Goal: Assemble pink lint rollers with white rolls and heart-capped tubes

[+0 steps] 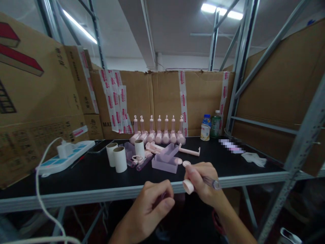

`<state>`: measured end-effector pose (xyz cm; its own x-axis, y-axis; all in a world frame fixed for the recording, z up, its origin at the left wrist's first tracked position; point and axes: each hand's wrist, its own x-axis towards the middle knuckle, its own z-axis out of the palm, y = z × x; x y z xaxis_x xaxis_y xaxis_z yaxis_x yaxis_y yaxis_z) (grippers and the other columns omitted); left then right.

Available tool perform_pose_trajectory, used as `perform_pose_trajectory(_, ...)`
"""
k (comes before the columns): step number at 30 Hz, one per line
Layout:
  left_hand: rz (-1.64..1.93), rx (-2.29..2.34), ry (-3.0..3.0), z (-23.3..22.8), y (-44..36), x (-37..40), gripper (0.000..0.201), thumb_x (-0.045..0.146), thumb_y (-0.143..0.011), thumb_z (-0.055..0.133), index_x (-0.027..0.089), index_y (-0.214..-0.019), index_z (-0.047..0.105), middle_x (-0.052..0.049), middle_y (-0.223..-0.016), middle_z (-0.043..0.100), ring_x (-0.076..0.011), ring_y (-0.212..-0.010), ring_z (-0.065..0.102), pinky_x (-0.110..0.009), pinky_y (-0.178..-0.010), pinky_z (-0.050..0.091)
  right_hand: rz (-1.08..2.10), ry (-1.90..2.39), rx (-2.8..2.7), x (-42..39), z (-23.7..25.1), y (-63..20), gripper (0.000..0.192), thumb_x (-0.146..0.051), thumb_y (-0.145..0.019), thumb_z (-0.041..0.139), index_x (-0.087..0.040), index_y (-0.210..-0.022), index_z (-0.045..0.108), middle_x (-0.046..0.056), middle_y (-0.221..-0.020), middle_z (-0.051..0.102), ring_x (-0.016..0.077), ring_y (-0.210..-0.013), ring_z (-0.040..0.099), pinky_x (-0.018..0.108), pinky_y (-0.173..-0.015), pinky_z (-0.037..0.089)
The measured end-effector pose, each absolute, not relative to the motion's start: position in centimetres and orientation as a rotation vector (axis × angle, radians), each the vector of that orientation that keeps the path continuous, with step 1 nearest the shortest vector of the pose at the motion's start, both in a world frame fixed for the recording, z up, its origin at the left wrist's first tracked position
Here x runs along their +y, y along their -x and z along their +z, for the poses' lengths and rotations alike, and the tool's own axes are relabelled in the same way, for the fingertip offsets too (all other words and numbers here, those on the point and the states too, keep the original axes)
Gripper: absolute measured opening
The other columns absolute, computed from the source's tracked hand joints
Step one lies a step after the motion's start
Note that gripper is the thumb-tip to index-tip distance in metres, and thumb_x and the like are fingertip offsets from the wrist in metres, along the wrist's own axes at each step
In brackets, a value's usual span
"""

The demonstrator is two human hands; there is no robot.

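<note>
A: What's in your right hand?

B: You're gripping a clear tube with a pink cap on its end, held just over the table edge.

A: And your left hand?

B: It's curled around a small purple part. I'd judge you're mid-assembly; next, line up both pieces squarely. Finished ones stand in a row at the back.

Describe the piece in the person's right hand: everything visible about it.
The right hand grips a slim clear tube, tinted purple, looking like plastic. A round pale pink cap sits on its left end, toward the left hand. It lies roughly level, just in front of the black table's metal edge. Fingers hide its middle.
</note>
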<state>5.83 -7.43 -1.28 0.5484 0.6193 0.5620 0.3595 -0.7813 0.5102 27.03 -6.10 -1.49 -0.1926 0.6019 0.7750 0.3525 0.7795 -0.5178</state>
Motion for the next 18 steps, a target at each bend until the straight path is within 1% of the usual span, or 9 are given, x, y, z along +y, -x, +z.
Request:
perform_pose_trajectory(2, 1.056, 0.844, -2.495, -0.8, -5.2, -7.1, 0.032, 0.045, -0.099, 0.048, 0.024, -0.079, 0.062, 0.000, -0.067, 0.063, -0.0184, -0.063, 0.059, -0.028, -0.065, 0.042, 0.225, 0.858, -1.716, -5.6, -1.1, -28.1, 0.056, -0.045, -0.106, 0.041, -0.021, -0.056, 0.046, -0.003, -0.050, 0.043, 0.0109, -0.045, 0.043, 0.027, -0.052, 0.030)
perform_pose_trajectory(4, 1.013, 0.951, -2.584, -0.6, -4.5, -6.1, 0.018, 0.037, -0.098, 0.053, 0.024, -0.094, 0.065, -0.003, -0.085, 0.071, -0.0206, -0.076, 0.066, -0.029, -0.074, 0.047, 0.172, 1.033, -1.663, -4.6, -0.9, -29.6, 0.055, -0.051, -0.104, 0.045, -0.022, -0.057, 0.046, -0.003, -0.050, 0.044, 0.0117, -0.046, 0.043, 0.027, -0.052, 0.029)
perform_pose_trajectory(5, 0.995, 1.022, -2.633, -0.6, -4.0, -5.4, 0.017, 0.033, -0.098, 0.053, 0.024, -0.103, 0.066, -0.005, -0.096, 0.073, -0.0223, -0.086, 0.068, -0.031, -0.081, 0.049, 0.138, 1.145, -1.654, -3.8, -0.9, -30.5, 0.054, -0.052, -0.103, 0.046, -0.022, -0.058, 0.048, -0.003, -0.051, 0.046, 0.0126, -0.048, 0.045, 0.027, -0.053, 0.030)
perform_pose_trajectory(6, 1.008, 1.096, -2.685, -0.8, -3.4, -4.5, 0.021, 0.030, -0.098, 0.052, 0.024, -0.113, 0.066, -0.008, -0.108, 0.073, -0.0243, -0.097, 0.069, -0.033, -0.088, 0.050, 0.095, 1.285, -1.657, -3.1, -1.1, -31.4, 0.052, -0.053, -0.102, 0.048, -0.022, -0.060, 0.052, -0.002, -0.053, 0.051, 0.0139, -0.051, 0.050, 0.027, -0.055, 0.031)
perform_pose_trajectory(7, 1.023, 1.149, -2.748, -1.2, -2.8, -3.6, 0.024, 0.028, -0.098, 0.052, 0.024, -0.118, 0.066, -0.010, -0.115, 0.073, -0.0261, -0.104, 0.068, -0.036, -0.095, 0.049, 0.047, 1.439, -1.661, -2.2, -1.4, -32.3, 0.050, -0.053, -0.102, 0.048, -0.022, -0.064, 0.056, -0.001, -0.057, 0.056, 0.0157, -0.055, 0.054, 0.027, -0.058, 0.032)
perform_pose_trajectory(10, 0.930, 1.261, -2.883, -2.2, -1.0, -1.1, 0.027, 0.021, -0.098, 0.051, 0.023, -0.118, 0.068, -0.009, -0.114, 0.073, -0.0269, -0.106, 0.069, -0.039, -0.096, 0.050, -0.046, 1.806, -1.641, 0.1, -2.9, -34.4, 0.040, -0.049, -0.102, 0.050, -0.023, -0.077, 0.067, 0.005, -0.073, 0.070, 0.0228, -0.070, 0.066, 0.029, -0.062, 0.033)
perform_pose_trajectory(13, 0.881, 1.360, -2.979, -2.7, 0.4, 0.1, 0.025, 0.016, -0.094, 0.056, 0.023, -0.112, 0.071, -0.010, -0.111, 0.075, -0.0293, -0.108, 0.068, -0.043, -0.095, 0.049, -0.043, 1.896, -1.613, 1.8, -4.6, -34.9, 0.038, -0.051, -0.101, 0.053, -0.021, -0.085, 0.071, 0.012, -0.082, 0.074, 0.0293, -0.078, 0.071, 0.031, -0.062, 0.033)
perform_pose_trajectory(15, 0.884, 1.410, -3.033, -2.7, 0.8, 0.3, 0.024, 0.014, -0.091, 0.059, 0.024, -0.109, 0.073, -0.010, -0.109, 0.075, -0.0306, -0.106, 0.067, -0.046, -0.093, 0.049, -0.018, 1.895, -1.628, 2.6, -5.5, -34.6, 0.038, -0.054, -0.100, 0.055, -0.020, -0.094, 0.072, 0.014, -0.088, 0.076, 0.0308, -0.084, 0.072, 0.031, -0.064, 0.035)
perform_pose_trajectory(18, 0.972, 1.504, -3.055, -2.3, 0.6, 0.0, 0.024, 0.017, -0.091, 0.061, 0.024, -0.111, 0.074, -0.010, -0.109, 0.074, -0.0316, -0.105, 0.066, -0.046, -0.091, 0.049, 0.035, 1.844, -1.675, 3.4, -6.3, -33.7, 0.034, -0.053, -0.097, 0.061, -0.021, -0.105, 0.073, 0.012, -0.099, 0.077, 0.0289, -0.092, 0.073, 0.030, -0.069, 0.039)
